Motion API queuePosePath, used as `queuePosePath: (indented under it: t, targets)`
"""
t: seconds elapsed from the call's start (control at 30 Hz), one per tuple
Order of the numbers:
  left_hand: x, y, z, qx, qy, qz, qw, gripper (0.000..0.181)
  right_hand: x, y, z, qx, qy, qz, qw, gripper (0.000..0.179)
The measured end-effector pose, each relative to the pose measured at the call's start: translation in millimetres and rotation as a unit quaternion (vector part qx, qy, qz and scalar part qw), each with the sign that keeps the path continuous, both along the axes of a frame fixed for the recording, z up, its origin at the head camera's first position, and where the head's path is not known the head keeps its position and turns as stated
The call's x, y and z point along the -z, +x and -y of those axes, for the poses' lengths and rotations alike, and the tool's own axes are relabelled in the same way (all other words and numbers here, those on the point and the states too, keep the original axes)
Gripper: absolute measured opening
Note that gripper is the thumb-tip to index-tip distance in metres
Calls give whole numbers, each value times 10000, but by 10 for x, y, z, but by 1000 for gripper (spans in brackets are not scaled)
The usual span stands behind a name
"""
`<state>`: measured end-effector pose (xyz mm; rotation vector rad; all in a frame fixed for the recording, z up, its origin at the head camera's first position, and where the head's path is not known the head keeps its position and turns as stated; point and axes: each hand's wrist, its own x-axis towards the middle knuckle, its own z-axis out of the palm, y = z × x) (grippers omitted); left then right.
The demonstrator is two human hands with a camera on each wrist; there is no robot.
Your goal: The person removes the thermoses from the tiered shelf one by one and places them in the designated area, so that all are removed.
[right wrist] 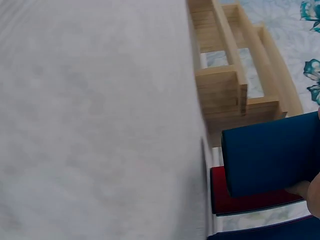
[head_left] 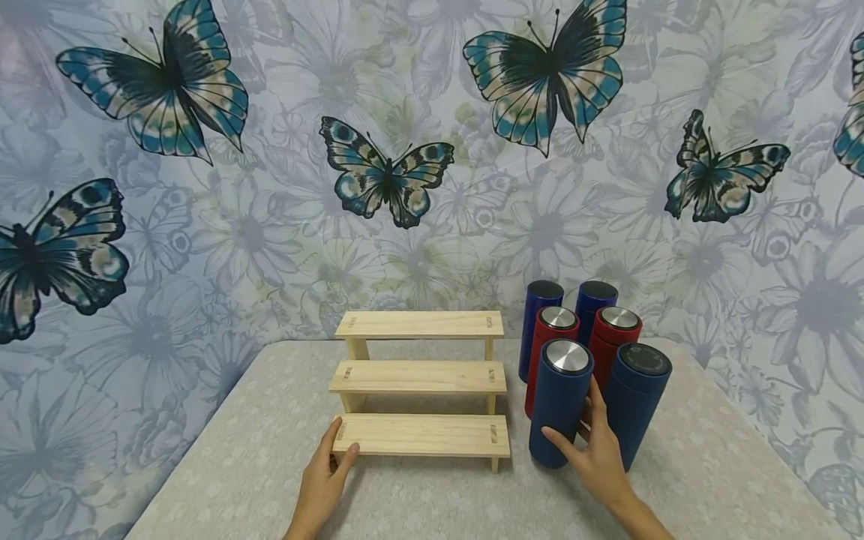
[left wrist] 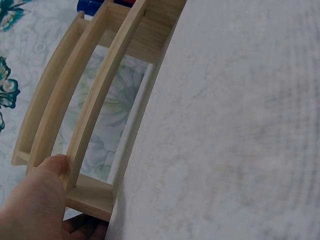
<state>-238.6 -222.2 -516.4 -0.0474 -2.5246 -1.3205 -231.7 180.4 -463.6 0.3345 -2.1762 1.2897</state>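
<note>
A three-step wooden shelf [head_left: 418,377] stands on the table. My left hand [head_left: 322,476] grips the left end of its lowest step, thumb [left wrist: 55,163] at the front edge, other fingers partly hidden. To the right, my right hand [head_left: 601,454] holds a dark blue flask [head_left: 559,409] with a silver lid, thumb on its front and fingers round its right side. The flask is nearly upright; in the right wrist view its base [right wrist: 225,162] appears slightly off the table. Most of the right hand lies outside that view.
Close behind the held flask stand two red flasks [head_left: 538,352] and two darker blue ones [head_left: 542,294]. Another blue flask [head_left: 636,401] with a dark lid is just right of my right hand. A butterfly-patterned backdrop [head_left: 418,262] rises behind the cloth-covered table [head_left: 229,457].
</note>
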Motion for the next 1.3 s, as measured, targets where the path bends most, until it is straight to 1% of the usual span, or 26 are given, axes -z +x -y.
queuePosePath:
  t: [0.17, 0.43, 0.57, 1.0, 1.3]
  targets:
    - [-10, 4, -6, -13, 18, 32, 10000, 68, 92, -18, -11, -119, -86, 69, 9999, 108]
    - [-7, 0, -8, 6, 42, 51, 10000, 68, 161, -17, -15, -133, -123, 38, 9998, 108]
    - [-3, 1, -7, -6, 30, 55, 10000, 67, 175, -13, -12, -140, -141, 42, 9998, 106]
    - [1, -2, -5, 4, -45, -29, 10000, 66, 187, -30, -47, 58, 104, 118, 9999, 107]
    - [-9, 3, -4, 47, 57, 58, 10000, 68, 183, -28, -62, -15, 70, 151, 9999, 107]
